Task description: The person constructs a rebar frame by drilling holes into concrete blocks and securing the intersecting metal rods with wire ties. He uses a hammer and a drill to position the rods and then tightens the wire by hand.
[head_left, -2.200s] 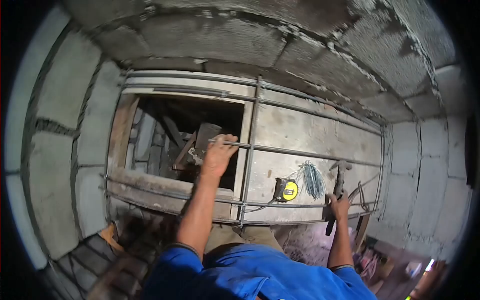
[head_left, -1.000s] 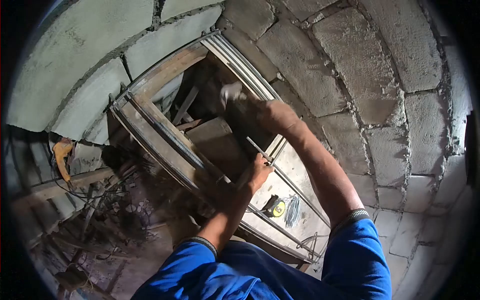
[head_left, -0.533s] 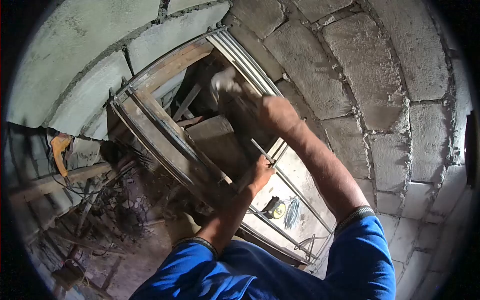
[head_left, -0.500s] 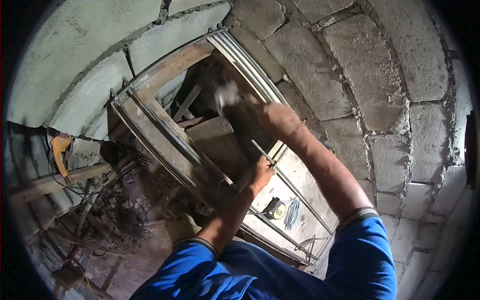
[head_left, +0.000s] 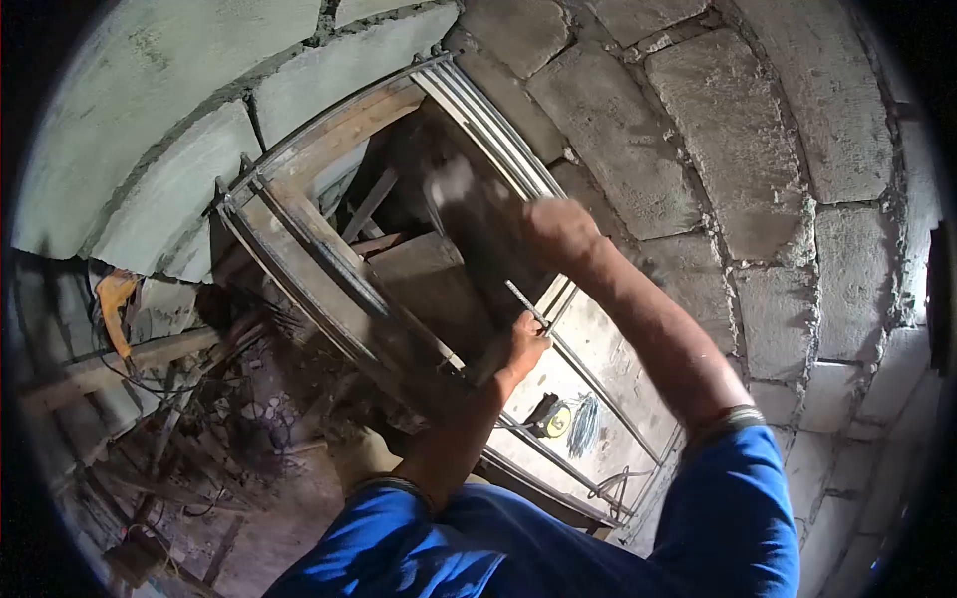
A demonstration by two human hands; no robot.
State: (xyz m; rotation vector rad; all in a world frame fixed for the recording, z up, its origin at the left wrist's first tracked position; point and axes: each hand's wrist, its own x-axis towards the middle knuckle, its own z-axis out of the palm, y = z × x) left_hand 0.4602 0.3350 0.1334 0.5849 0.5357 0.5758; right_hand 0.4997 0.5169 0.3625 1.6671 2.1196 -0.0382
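Observation:
My left hand (head_left: 525, 342) is closed around a short length of ribbed steel bar (head_left: 516, 295), whose upper end sticks out past the fingers. It rests beside a longer rebar (head_left: 598, 390) on the frame. My right hand (head_left: 564, 233) is raised above and to the right, wrapped in a fist around what looks like a hammer (head_left: 454, 185). The hammer's head is smeared by motion and its handle is partly hidden. Below my left hand, a tape measure (head_left: 554, 420) and a bundle of tie wire (head_left: 586, 427) lie on the pale board.
Long steel bars (head_left: 495, 135) run along a wooden frame (head_left: 344, 125) around a dark opening. Block walls (head_left: 728, 130) rise close on the right and far side. An orange power tool (head_left: 116, 304) hangs at left above scattered rubble and wood (head_left: 269, 409).
My right hand has shifted slightly up and to the right, with the blurred hammer still in it. My left hand stays in place; the short bar it holds is tilted slightly differently.

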